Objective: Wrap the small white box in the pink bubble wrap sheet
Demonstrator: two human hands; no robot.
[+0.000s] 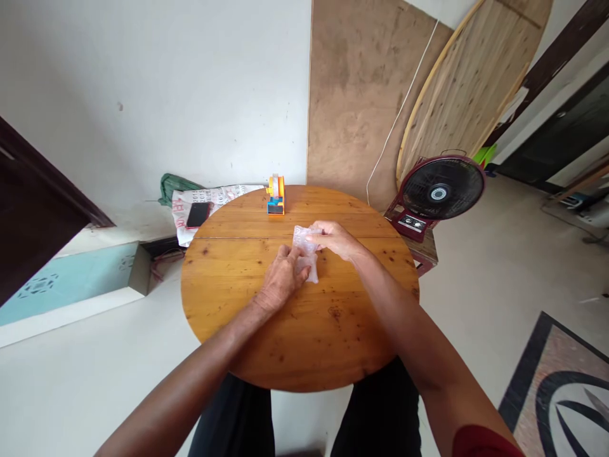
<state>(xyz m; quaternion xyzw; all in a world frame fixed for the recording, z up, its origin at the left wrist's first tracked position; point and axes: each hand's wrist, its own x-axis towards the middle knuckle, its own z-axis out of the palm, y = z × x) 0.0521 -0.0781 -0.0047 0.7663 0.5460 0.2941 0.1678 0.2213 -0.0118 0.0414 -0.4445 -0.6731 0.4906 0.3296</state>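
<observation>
A small bundle of clear, pinkish bubble wrap [304,238] lies on the round wooden table [228,279], in front of me. My left hand [285,273] rests on its lower left part, the fingers curled onto the wrap and pressing it. From the right, my right hand [333,238] grips the upper part of the same wrap between thumb and fingers. Whatever the wrap may enclose cannot be made out.
An orange and blue tape dispenser [276,195] stands near the table's far edge. Left of the table, a dark phone [198,214] lies on a printed white sack [181,222]. A round dark red fan [440,190] stands to the right. A wall rises behind.
</observation>
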